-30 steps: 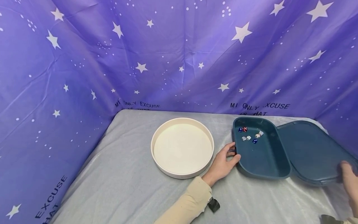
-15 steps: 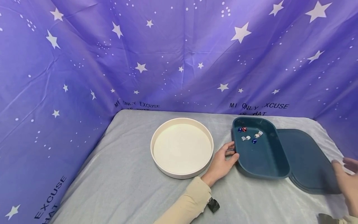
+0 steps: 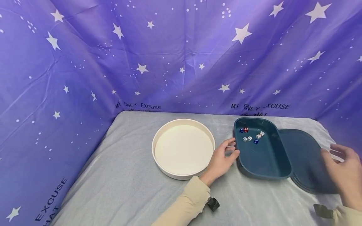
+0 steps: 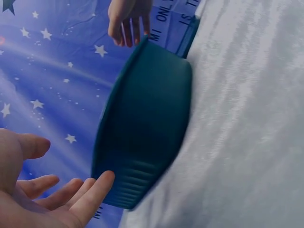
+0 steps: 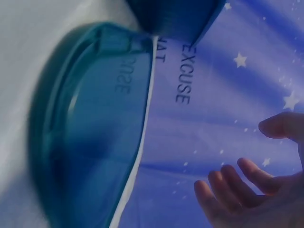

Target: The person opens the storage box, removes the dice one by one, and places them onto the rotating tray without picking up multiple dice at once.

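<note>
The left hand (image 3: pixel 219 161) is at the left side of the blue-green box (image 3: pixel 266 160), thumb and fingers spread wide and nothing in its grasp. In the head view its fingertips meet the outline of the box wall; whether they actually touch it I cannot tell. The box stands upright on the right part of the bench (image 3: pixel 118 172), its top uncovered.

Seven dice lie in the far half of the box. A blue die (image 3: pixel 241 130) and a red die (image 3: pixel 246 130) sit side by side near the far left corner. Nearer the person are two white ones close together, with another white pair to their right, and a second blue die (image 3: pixel 255 142) just on the near side of that pair.

The lid (image 3: pixel 305 160) lies flat on the bench to the right of the box, its left edge hidden behind the box in the head view. The right hand (image 3: pixel 343 171), slightly blurred, is over the right edge of the lid, fingers apart and holding nothing; the right wrist view shows a gap between it and the lid.

To the left of the left hand is a round cream tray (image 3: pixel 183 150). Grey cloth covers the bench, and a purple curtain (image 3: pixel 169 40) with white stars hangs behind
</note>
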Available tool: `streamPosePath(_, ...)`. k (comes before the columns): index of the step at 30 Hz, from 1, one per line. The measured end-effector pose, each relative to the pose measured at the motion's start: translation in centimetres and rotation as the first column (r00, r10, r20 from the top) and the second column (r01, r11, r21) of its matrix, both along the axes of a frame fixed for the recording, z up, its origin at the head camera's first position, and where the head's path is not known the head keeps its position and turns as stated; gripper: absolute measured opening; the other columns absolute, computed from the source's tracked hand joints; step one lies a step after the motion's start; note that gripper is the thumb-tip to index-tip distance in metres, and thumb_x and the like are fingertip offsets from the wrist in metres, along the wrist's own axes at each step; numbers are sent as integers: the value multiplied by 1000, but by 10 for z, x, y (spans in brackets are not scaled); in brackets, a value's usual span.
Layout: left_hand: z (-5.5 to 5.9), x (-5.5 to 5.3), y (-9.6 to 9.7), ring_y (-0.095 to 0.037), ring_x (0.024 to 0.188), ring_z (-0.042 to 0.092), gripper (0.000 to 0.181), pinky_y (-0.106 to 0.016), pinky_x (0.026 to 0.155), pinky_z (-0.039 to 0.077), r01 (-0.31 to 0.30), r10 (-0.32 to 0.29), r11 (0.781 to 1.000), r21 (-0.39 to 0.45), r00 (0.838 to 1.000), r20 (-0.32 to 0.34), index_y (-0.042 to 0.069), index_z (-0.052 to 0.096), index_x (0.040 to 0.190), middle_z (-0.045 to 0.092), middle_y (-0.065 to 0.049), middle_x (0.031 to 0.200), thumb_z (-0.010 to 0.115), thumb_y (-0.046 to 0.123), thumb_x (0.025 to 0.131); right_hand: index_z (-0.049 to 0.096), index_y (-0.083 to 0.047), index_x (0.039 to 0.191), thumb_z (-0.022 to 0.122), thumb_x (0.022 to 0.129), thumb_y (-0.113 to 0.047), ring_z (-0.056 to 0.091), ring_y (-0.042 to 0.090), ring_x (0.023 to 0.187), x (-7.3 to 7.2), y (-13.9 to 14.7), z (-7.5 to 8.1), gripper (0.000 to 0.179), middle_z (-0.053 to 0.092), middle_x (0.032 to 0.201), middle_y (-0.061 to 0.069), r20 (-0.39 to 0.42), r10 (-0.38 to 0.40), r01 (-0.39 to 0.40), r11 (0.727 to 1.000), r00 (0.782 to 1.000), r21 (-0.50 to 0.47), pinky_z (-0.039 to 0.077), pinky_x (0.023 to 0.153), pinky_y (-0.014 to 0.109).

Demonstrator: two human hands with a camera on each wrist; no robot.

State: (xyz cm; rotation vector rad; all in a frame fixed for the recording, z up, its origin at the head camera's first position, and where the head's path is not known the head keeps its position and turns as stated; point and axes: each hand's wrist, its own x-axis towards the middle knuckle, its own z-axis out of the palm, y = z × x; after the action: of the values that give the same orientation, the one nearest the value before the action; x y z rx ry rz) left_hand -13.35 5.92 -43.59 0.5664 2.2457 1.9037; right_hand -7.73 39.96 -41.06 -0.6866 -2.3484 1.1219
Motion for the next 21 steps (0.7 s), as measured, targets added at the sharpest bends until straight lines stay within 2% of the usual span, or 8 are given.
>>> streamPosePath(1, 2, 0, -1, -20, 125, 59, 48, -15, 95, 53, 1, -1, 1000, 3, 1000, 2, 10, 46, 147, 56, -7, 141, 59, 21, 101, 55, -30, 127, 60, 94, -20, 39, -25, 75, 0, -3, 4, 35, 37, 100, -34, 7, 15, -15, 1000, 1000, 18, 36, 64, -8)
streamPosePath(5, 11, 1, -6, -17, 124, 59, 47, -16, 94, 53, -9, 9, 1000, 18, 1000, 9, 11, 48, 146, 57, -7, 140, 59, 22, 101, 54, -9, 136, 62, 95, -24, 38, -25, 74, -5, -14, 16, 45, 37, 108, -30, 18, 81, -82, 993, 997, 81, 34, 61, -7)
streamPosePath(7, 15, 0, -10, -16, 123, 59, 46, -16, 93, 54, -21, 21, 999, 28, 1000, 9, 11, 50, 144, 58, -8, 139, 60, 21, 100, 56, -12, 132, 62, 95, -25, 38, -26, 73, -9, -17, 21, 40, 38, 107, -30, 12, 121, -121, 987, 993, 103, 35, 61, -6)
streamPosePath(8, 17, -1, -11, -16, 122, 60, 45, -16, 91, 54, -29, 29, 999, 32, 1000, 4, 11, 51, 143, 59, -8, 138, 61, 20, 100, 55, -7, 132, 63, 95, -25, 39, -27, 74, -11, -19, 23, 42, 39, 106, -30, 0, 144, -143, 983, 990, 111, 35, 61, -6)
streamPosePath(13, 24, -5, -21, -17, 120, 61, 41, -15, 87, 56, -54, 55, 998, 42, 998, -30, 12, 57, 138, 61, -6, 135, 63, 18, 98, 57, -15, 123, 64, 94, -22, 41, -28, 78, -19, -29, 32, 30, 40, 100, -34, -57, 244, -235, 963, 968, 132, 37, 66, -8)
streamPosePath(16, 27, -7, -30, -21, 121, 61, 39, -17, 88, 56, -63, 65, 997, 39, 997, -51, 12, 59, 136, 60, -5, 136, 64, 17, 97, 56, -8, 124, 64, 95, -20, 41, -26, 82, -24, -37, 36, 32, 41, 101, -34, -74, 298, -286, 947, 952, 146, 36, 69, -9)
streamPosePath(21, 33, -9, -48, -25, 123, 59, 39, -20, 92, 57, -62, 63, 998, 20, 994, -85, 10, 58, 137, 59, -9, 138, 63, 18, 99, 51, 8, 130, 64, 95, -19, 44, -25, 80, -31, -50, 41, 46, 42, 102, -34, -71, 363, -347, 922, 929, 170, 38, 67, -6)
